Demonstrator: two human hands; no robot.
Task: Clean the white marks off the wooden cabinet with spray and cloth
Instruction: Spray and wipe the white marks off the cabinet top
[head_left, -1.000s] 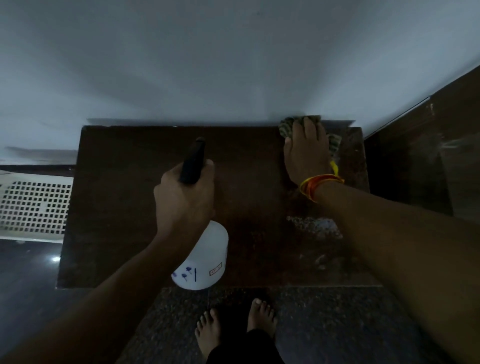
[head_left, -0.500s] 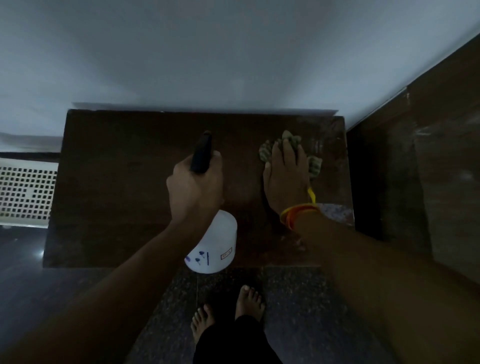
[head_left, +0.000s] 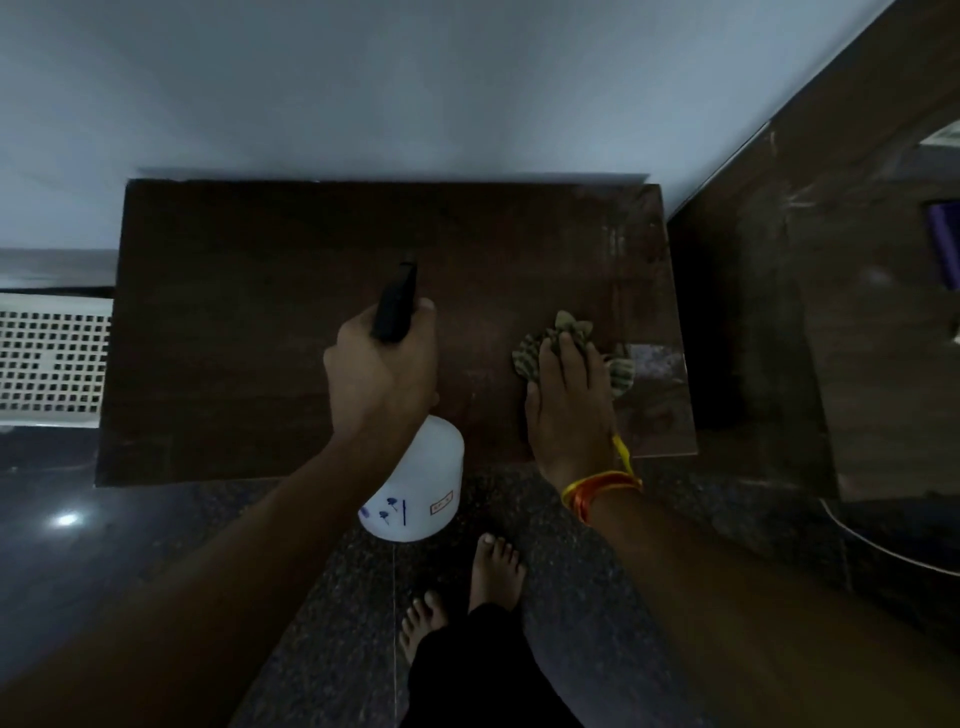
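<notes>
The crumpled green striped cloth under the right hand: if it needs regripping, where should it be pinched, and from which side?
Probably the bunched folds at the far edge of the green striped cloth, approached from above. They rise clear of the dark wooden cabinet top beyond the right hand, whose straight fingers press the middle flat. The left hand grips the white spray bottle, so it is occupied.

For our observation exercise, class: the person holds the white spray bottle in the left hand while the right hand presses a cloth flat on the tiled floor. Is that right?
Not quite. In the head view the right hand presses the cloth on the wooden cabinet top, not the floor. The left hand does hold the white spray bottle.
</notes>
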